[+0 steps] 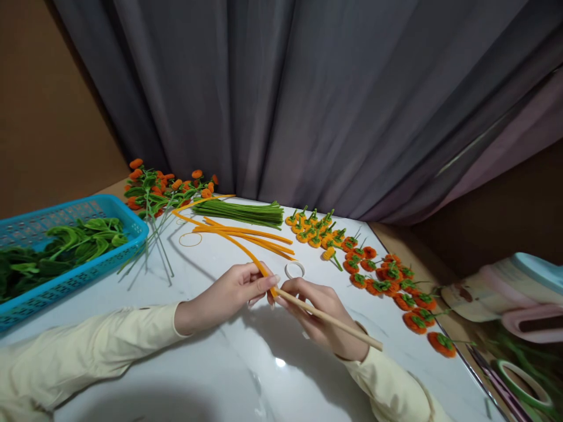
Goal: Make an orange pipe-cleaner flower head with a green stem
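Note:
My left hand [233, 288] is closed in a pinch on a yellow-orange pipe cleaner [247, 252], whose long free end trails away toward the back left. In my right hand [328, 310] lies a slim wooden stick [341, 324], slanting down to the right past the wrist. The stick's upper tip meets the pipe cleaner between my fingertips; whether the fuzzy strip wraps around it is hard to make out. Just beyond my hands are more loose orange pipe cleaners [259, 238] and a white ring-shaped roll [294, 269].
Green pipe cleaners [241, 213] lie bundled at the back. Yellow flower heads [314, 233] and orange ones [391, 278] fill the right side. A blue basket [141, 231] with green leaves stands left, near stemmed orange flowers [162, 184]. Green tape [523, 384] and scissors [495, 375] lie right.

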Motion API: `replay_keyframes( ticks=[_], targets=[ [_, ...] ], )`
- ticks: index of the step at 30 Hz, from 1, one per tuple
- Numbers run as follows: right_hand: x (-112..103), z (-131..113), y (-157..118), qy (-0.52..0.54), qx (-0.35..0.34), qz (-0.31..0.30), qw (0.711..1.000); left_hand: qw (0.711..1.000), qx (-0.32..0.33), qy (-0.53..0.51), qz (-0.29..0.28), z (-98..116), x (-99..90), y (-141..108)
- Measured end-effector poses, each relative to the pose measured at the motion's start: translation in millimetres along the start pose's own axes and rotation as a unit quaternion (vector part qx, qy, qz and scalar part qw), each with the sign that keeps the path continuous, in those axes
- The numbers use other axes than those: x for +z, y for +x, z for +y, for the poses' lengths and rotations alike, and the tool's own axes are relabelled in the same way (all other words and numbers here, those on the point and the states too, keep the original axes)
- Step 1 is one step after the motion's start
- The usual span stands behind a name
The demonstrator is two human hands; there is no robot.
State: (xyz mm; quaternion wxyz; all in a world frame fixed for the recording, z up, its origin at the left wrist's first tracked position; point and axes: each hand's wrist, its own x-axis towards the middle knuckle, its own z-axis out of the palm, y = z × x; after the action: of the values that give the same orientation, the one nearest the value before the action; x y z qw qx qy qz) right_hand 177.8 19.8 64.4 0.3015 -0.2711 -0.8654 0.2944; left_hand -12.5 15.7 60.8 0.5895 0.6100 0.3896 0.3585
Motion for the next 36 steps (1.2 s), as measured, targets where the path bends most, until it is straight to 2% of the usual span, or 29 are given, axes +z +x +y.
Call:
replay_keyframes(
  ticks=[8, 16, 18, 23, 26, 29, 31, 33, 34, 36],
  targets=[
    [-1.9, 2.8, -3.3, -0.074, -0.033, -0.031, 0.996, 0.999, -0.039, -0.015, -0.026, -4.1, 1.6, -0.6],
    [-3.6, 1.1, -0.9, -0.100, -0.098, -0.033, 0.990, 0.997, -0.046, 0.042, -0.039, 2.8, 3.6, -3.6],
    [-2.6, 0.1, -0.7, -0.148, -0.129, -0.032, 0.980, 0.997, -0.053, 0.038, -0.049, 2.1, 3.3, -4.3],
    [-0.3, -7.2, -1.0, -0.284, -0.211, -0.028, 0.935, 0.996, -0.053, 0.050, -0.057, 1.7, 1.2, -6.3],
    [0.9, -7.4, -2.5, -0.287, -0.215, -0.024, 0.933, 0.994, -0.049, 0.072, -0.059, 4.7, -0.3, -6.1],
    [0.0, -2.5, -2.8, -0.231, -0.153, -0.032, 0.960, 0.994, -0.028, 0.089, -0.050, 6.5, -1.0, -4.9],
    [-3.1, 0.9, -0.9, -0.154, -0.071, -0.050, 0.984, 0.994, -0.005, 0.098, -0.036, 5.3, -0.8, -4.3],
    [-7.5, 2.4, 2.7, -0.046, 0.041, -0.080, 0.995, 0.992, 0.022, 0.121, -0.020, 2.2, -0.4, -4.6],
    [-9.6, 2.3, 4.7, 0.022, 0.102, -0.101, 0.989, 0.989, 0.042, 0.145, -0.011, 0.0, -0.3, -5.2],
    [-12.6, 1.0, 8.0, 0.177, 0.207, -0.155, 0.950, 0.968, 0.118, 0.220, 0.008, -4.8, -0.3, -7.1]
  ],
)
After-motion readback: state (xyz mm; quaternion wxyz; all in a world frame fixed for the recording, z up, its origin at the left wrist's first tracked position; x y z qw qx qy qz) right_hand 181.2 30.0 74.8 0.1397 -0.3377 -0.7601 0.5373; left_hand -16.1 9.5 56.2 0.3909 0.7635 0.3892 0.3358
